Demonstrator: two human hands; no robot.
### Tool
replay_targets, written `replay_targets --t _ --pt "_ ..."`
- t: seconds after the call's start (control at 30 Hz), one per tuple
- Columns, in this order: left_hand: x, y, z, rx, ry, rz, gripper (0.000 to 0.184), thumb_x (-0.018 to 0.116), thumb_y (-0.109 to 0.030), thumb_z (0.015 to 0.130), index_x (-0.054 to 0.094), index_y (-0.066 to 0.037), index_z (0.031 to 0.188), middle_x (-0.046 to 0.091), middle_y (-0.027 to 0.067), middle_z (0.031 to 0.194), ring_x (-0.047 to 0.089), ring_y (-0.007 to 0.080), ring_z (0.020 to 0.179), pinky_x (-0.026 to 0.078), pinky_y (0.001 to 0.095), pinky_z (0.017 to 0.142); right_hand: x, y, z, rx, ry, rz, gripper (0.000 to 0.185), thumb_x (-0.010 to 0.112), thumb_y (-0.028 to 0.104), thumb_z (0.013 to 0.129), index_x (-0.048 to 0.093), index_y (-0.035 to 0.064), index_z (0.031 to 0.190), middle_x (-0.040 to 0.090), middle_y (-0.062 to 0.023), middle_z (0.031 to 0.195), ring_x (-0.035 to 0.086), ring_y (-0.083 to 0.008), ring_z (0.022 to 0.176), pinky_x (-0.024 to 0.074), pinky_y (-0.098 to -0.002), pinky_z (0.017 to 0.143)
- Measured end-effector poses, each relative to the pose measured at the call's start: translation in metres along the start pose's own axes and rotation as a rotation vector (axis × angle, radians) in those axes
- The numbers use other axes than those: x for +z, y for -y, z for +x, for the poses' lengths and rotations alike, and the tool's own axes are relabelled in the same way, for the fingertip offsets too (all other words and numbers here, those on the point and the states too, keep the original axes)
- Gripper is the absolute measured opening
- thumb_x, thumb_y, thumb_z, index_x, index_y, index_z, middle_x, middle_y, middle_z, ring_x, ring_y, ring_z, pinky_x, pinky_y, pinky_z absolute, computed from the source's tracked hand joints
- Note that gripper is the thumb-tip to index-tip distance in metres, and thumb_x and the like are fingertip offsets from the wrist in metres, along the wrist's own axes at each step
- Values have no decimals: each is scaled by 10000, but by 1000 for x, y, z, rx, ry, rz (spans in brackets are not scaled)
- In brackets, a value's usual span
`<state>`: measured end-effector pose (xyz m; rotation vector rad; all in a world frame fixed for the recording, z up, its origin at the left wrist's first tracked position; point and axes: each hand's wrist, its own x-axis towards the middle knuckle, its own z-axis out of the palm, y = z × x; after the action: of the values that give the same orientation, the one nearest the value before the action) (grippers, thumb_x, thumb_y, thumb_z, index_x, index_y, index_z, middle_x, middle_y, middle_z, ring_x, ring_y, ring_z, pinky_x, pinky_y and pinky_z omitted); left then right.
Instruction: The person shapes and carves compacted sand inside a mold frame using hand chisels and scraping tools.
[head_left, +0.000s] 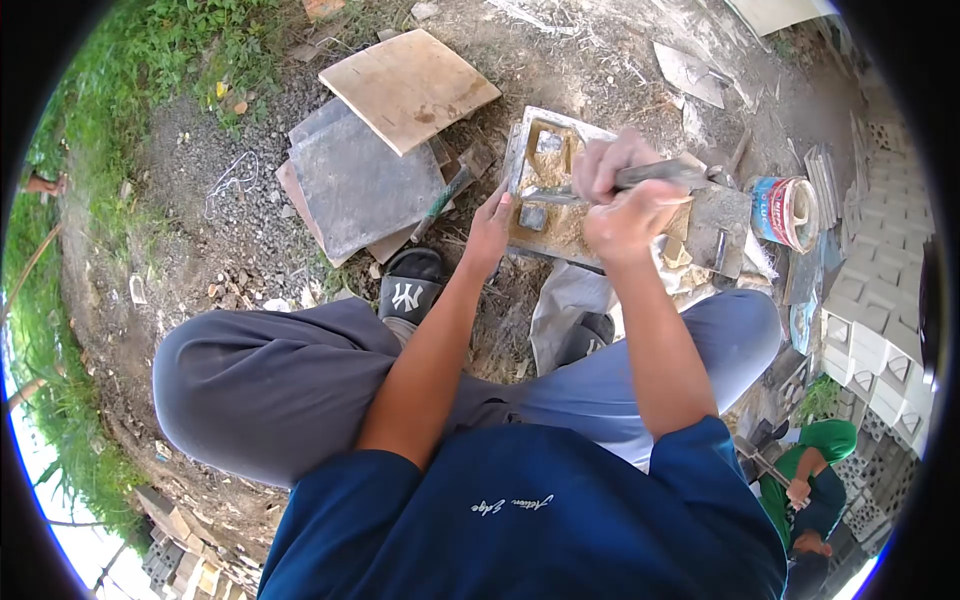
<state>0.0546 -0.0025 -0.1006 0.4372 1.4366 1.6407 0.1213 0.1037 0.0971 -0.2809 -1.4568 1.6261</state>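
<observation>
A block-shaped mold (516, 165) lies on the ground before me, holding damp tan sandy mix (570, 228) around square grey inserts (534, 216). My left hand (487, 232) rests against the mold's left edge, its fingers stretched out along it. Over the mold's right side, my right hand (625, 205) is closed around a long, flat metal tool (655, 173), slightly blurred. The tool's narrow blade reaches left across the mix. Beside the left hand lies a hammer (440, 205) with a green-wrapped handle.
Flat square boards (410, 90) and grey slabs (370, 185) are stacked at left. A paint bucket (785, 213) stands right of the mold. Pale decorative blocks (880, 290) line the far right. Another person in green (815, 470) holds a long-handled tool at lower right.
</observation>
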Motion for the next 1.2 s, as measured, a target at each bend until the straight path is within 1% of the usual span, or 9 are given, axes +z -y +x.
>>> replay_targets --t 0.13,0.2,0.27,0.43,0.57,0.7,0.83,0.93,1.2 --pt "-4 28 14 14 -12 -103 534 433 -316 1091 423 46 1483 541 137 1440 470 200 1327 326 320 1130 2 -31 -5 -85 144 -275 727 479 769 894 439 68 705 408 -15 567 338 -94 471 250 -274 445" --pt "-1 11 6 12 -31 -47 529 428 -309 1091 426 48 1481 547 135 1435 477 204 1319 330 324 1127 10 -12 -1 -53 88 -259 749 446 792 887 434 66 702 391 -17 558 330 -108 472 251 -273 461" --pt "-3 10 4 -9 -10 37 529 431 -306 1090 424 47 1483 550 134 1434 472 206 1329 330 328 1129 0 0 -1 30 -24 4 763 423 802 882 423 59 709 385 -13 567 334 -110 478 238 -261 471" --pt "3 3 7 -21 -42 -17 522 433 -311 1089 438 45 1472 556 141 1425 480 205 1321 334 324 1124 -2 -28 -2 37 38 -174 802 371 871 826 389 85 667 319 20 545 250 -95 467 194 -288 450" --pt "-2 8 2 -5 -31 39 530 440 -318 1087 434 39 1478 549 140 1435 478 205 1326 333 326 1127 -8 1 3 63 77 1 788 392 853 839 378 84 666 325 22 547 284 -108 460 215 -285 451" --pt "2 1 2 8 -31 46 533 441 -326 1087 436 36 1478 546 143 1439 475 210 1334 329 328 1132 -5 -27 -6 31 113 -224 795 347 871 833 390 97 658 338 12 532 283 -95 463 220 -284 452" --pt "-1 5 8 17 -34 40 527 435 -314 1087 437 42 1476 545 149 1439 474 213 1338 324 328 1135 -11 -8 -1 76 71 -78 804 326 879 830 373 93 665 329 20 552 279 -89 480 211 -282 458" --pt "-2 12 5 37 -11 33 531 430 -318 1087 433 40 1480 533 152 1452 465 208 1348 321 326 1137 -23 -32 -11 75 189 -130 795 330 865 844 386 89 681 336 17 562 272 -86 481 214 -277 457" --pt "3 1 -2 39 -32 22 490 429 -266 1087 455 46 1464 565 135 1408 493 186 1291 343 315 1112 -26 -38 -15 11 191 -150 736 401 786 900 397 79 695 362 8 589 314 -83 500 242 -282 459"
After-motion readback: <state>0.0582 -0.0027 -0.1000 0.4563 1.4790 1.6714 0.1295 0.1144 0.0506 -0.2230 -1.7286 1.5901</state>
